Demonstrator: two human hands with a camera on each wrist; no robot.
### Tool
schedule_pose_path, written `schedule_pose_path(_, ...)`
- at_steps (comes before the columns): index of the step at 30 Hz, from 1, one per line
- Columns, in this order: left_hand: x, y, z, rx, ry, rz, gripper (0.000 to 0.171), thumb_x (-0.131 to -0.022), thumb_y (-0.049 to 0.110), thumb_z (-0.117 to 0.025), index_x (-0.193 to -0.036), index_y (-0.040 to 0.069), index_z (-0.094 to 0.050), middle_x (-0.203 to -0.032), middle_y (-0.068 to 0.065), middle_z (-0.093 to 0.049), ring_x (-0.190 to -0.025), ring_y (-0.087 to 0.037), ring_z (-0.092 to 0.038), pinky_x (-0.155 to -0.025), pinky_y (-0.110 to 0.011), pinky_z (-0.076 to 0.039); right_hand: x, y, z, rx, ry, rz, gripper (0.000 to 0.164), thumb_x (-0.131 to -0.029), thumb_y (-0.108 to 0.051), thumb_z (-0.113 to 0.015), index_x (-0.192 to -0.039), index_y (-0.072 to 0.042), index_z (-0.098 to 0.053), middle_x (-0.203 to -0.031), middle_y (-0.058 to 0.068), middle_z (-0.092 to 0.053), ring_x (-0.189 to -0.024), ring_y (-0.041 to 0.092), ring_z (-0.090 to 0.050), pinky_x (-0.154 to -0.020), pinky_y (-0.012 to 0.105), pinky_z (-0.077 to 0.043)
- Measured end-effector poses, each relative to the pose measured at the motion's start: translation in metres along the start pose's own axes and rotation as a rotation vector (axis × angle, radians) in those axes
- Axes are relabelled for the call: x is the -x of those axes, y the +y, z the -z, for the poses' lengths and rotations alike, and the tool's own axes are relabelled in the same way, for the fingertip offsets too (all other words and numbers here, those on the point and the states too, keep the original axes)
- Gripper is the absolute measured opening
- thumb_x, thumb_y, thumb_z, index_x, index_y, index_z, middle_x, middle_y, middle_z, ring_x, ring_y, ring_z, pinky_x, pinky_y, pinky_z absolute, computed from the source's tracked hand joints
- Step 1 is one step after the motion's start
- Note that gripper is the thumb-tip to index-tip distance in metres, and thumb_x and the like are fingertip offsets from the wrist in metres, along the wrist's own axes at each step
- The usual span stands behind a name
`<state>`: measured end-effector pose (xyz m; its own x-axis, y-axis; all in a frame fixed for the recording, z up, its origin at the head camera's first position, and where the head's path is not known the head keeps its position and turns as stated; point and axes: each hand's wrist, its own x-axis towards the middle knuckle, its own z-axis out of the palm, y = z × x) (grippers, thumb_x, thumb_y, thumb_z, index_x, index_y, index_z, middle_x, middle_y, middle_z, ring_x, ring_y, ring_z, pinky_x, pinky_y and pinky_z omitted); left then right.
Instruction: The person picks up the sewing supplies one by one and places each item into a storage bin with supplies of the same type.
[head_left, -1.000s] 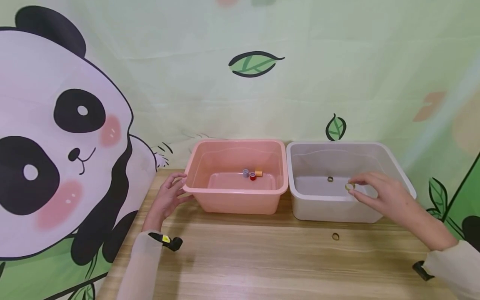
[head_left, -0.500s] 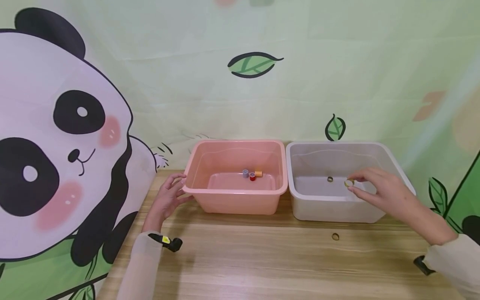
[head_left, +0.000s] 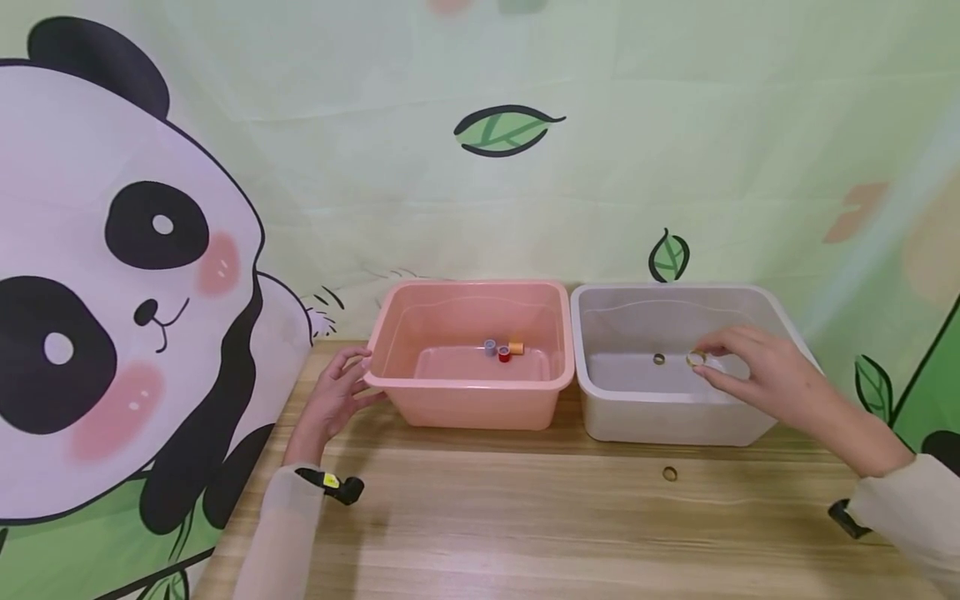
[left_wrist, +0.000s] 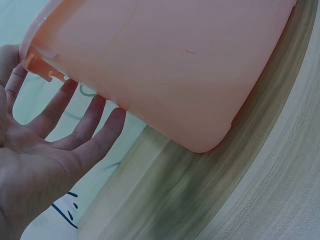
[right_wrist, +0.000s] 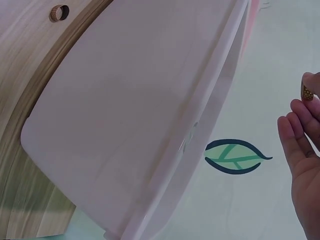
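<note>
Between thumb and fingertips my right hand (head_left: 772, 375) pinches a gold ring thimble (head_left: 697, 358), an open band with a dimpled surface. It is held over the grey bin (head_left: 667, 421). On that bin's floor lies a similar ring thimble (head_left: 659, 359); another ring thimble (head_left: 670, 473) is on the table in front. My left hand (head_left: 335, 400) is at the left side of the pink bin (head_left: 472, 408). In the left wrist view its spread fingers (left_wrist: 90, 120) touch the outer wall below the rim.
Inside the pink bin are three small spools: a blue spool (head_left: 490, 347), a red spool (head_left: 504, 354) and an orange spool (head_left: 517, 348). Both bins stand side by side on the wooden table (head_left: 525, 517), against a printed panda backdrop (head_left: 510, 200).
My right hand has risen slightly and shifted a little left with the ring thimble, which has turned to show its opening more. My left hand has stayed at the pink bin.
</note>
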<state>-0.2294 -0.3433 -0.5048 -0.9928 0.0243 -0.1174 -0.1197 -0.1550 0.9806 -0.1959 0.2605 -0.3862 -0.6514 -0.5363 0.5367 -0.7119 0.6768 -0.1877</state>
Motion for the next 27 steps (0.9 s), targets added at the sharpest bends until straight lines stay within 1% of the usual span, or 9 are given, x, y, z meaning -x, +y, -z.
schedule_pose_path(3,0.0,-0.001,0.0,-0.004,0.004,0.004,0.029,-0.102,0.032,-0.063,-0.125,0.019,-0.051,-0.133,-0.005,-0.057,-0.114,-0.028,-0.066,-0.104,-0.066,-0.042,-0.002,0.0,0.0,-0.003,0.002,0.014,0.037,-0.075,-0.003,-0.086,-0.106,-0.015,-0.07,-0.101,-0.005,-0.07,-0.092,0.015,-0.065,-0.085,0.009,-0.046)
schedule_pose_path(5,0.001,-0.001,0.0,-0.005,0.007,0.006,0.03,-0.102,0.032,-0.064,-0.125,0.019,-0.051,-0.134,-0.007,-0.057,-0.116,-0.03,-0.065,-0.104,-0.066,-0.042,-0.002,0.0,0.0,-0.002,-0.001,0.015,0.037,-0.075,-0.003,-0.086,-0.106,-0.015,-0.07,-0.101,-0.005,-0.07,-0.092,0.015,-0.066,-0.084,0.01,-0.047)
schedule_pose_path(9,0.002,0.0,0.0,-0.01,0.004,0.003,0.028,-0.102,0.032,-0.063,-0.124,0.02,-0.052,-0.135,-0.007,-0.056,-0.119,-0.032,-0.064,-0.104,-0.065,-0.043,-0.004,0.001,0.001,-0.008,-0.009,0.019,0.036,-0.076,-0.004,-0.086,-0.106,-0.015,-0.07,-0.101,-0.005,-0.07,-0.092,0.016,-0.066,-0.084,0.01,-0.048)
schedule_pose_path(14,0.001,0.001,0.0,-0.012,0.0,0.004,0.026,-0.103,0.032,-0.062,-0.124,0.021,-0.052,-0.136,-0.006,-0.055,-0.119,-0.031,-0.064,-0.102,-0.063,-0.046,-0.008,0.002,0.003,-0.001,-0.02,0.02,0.035,-0.076,-0.004,-0.086,-0.105,-0.015,-0.071,-0.1,-0.005,-0.071,-0.091,0.017,-0.067,-0.083,0.015,-0.05)
schedule_pose_path(17,0.001,0.001,0.0,-0.01,0.004,0.006,0.025,-0.102,0.032,-0.062,-0.123,0.021,-0.053,-0.136,-0.006,-0.056,-0.118,-0.03,-0.064,-0.101,-0.061,-0.047,-0.01,0.003,0.003,-0.004,-0.019,0.023,0.035,-0.074,-0.004,-0.087,-0.104,-0.014,-0.071,-0.099,-0.005,-0.071,-0.09,0.017,-0.067,-0.084,0.015,-0.049)
schedule_pose_path(21,0.001,0.0,0.0,-0.001,0.007,0.001,0.025,-0.102,0.031,-0.063,-0.122,0.021,-0.054,-0.134,-0.005,-0.057,-0.115,-0.029,-0.065,-0.101,-0.062,-0.047,-0.012,0.003,0.002,-0.007,-0.017,0.037,0.035,-0.073,-0.005,-0.087,-0.103,-0.013,-0.071,-0.098,-0.006,-0.071,-0.09,0.015,-0.066,-0.084,0.014,-0.048)
schedule_pose_path(27,0.002,0.0,0.0,0.0,-0.003,-0.011,0.025,-0.103,0.03,-0.063,-0.124,0.02,-0.053,-0.132,-0.004,-0.058,-0.114,-0.027,-0.066,-0.102,-0.065,-0.044,-0.016,0.006,-0.001,0.001,-0.026,0.048,0.034,-0.073,-0.006,-0.088,-0.102,-0.012,-0.071,-0.098,-0.006,-0.07,-0.089,0.015,-0.066,-0.083,0.017,-0.05)
